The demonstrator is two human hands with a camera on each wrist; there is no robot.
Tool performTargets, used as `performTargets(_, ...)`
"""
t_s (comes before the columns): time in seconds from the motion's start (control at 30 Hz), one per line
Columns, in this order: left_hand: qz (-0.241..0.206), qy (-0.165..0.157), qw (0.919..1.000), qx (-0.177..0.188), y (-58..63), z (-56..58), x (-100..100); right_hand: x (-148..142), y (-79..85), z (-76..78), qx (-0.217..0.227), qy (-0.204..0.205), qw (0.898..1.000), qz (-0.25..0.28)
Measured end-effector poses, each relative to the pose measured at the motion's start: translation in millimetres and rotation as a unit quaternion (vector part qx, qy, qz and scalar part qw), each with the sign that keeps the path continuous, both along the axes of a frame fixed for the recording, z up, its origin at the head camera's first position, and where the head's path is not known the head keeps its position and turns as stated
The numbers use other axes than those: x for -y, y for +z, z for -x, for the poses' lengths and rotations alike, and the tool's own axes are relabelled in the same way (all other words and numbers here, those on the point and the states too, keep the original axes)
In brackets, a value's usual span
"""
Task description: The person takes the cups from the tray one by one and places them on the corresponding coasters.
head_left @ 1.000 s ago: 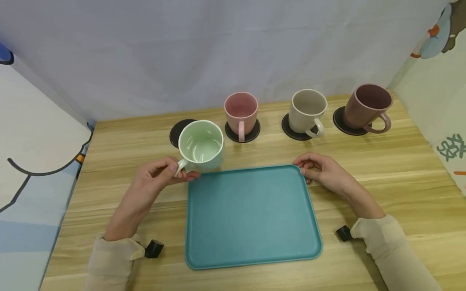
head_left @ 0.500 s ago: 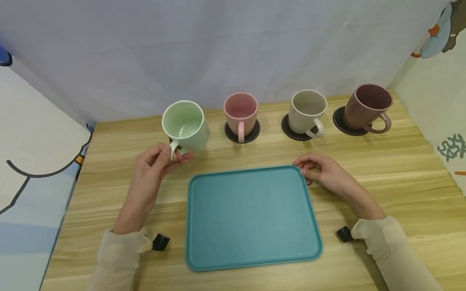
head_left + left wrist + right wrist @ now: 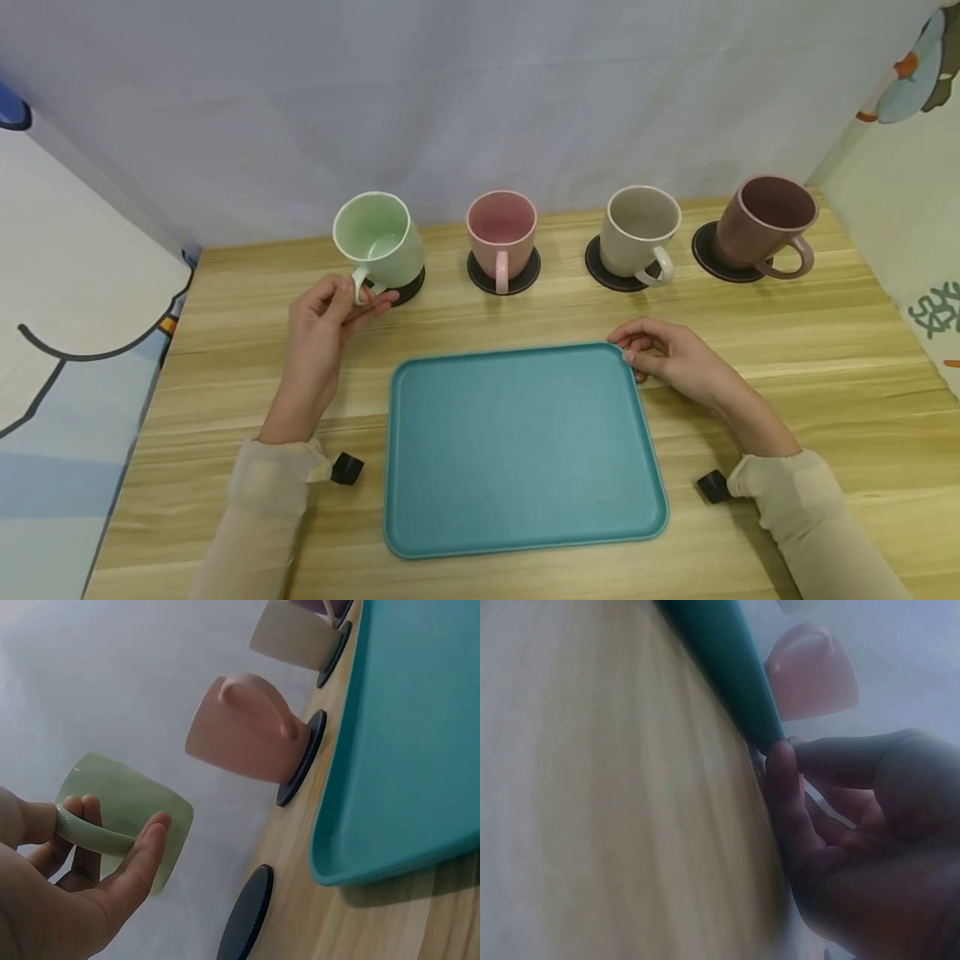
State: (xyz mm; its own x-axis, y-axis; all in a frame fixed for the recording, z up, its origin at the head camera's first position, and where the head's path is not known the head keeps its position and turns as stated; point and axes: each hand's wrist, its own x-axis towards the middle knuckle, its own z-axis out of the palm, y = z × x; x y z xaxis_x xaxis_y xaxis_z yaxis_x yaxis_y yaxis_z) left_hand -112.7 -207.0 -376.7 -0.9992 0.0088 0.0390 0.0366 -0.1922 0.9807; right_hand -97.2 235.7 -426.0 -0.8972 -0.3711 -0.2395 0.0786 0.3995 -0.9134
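My left hand grips the handle of a light green mug at the back left. In the left wrist view, the mug hangs tilted with a gap between it and a round black coaster. From the head view, that coaster shows partly behind and below the mug. My right hand pinches the far right corner of a teal rectangular tray. The right wrist view has the thumb and fingers of this hand at the tray's rim.
To the right of the green mug, a pink mug, a beige mug and a brown mug stand in a row on black coasters. A pale curtain hangs behind the wooden table.
My left hand has carried the green mug from beside the tray's far left corner backward and left, over the coaster. The right hand has stayed at the tray corner.
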Motion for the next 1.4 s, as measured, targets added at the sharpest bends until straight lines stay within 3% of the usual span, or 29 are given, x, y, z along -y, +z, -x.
performTargets(0.47, -0.009, 0.057, 0.9983, -0.004, -21.5, 17.7, 4.6, -1.0, -2.7, 0.1, 0.009, -0.001, 1.0, -0.002)
performTargets(1.1, -0.035, 0.082, 0.9948, 0.05, -42.1, 24.9, 9.6, -1.5, -0.7, 1.5, 0.01, 0.003, 1.0, 0.0)
performTargets(1.4, -0.026, 0.08, 0.9952, 0.05, -45.8, 25.8, 10.7, -2.1, -2.0, 2.0, 0.003, 0.005, 1.0, 0.002)
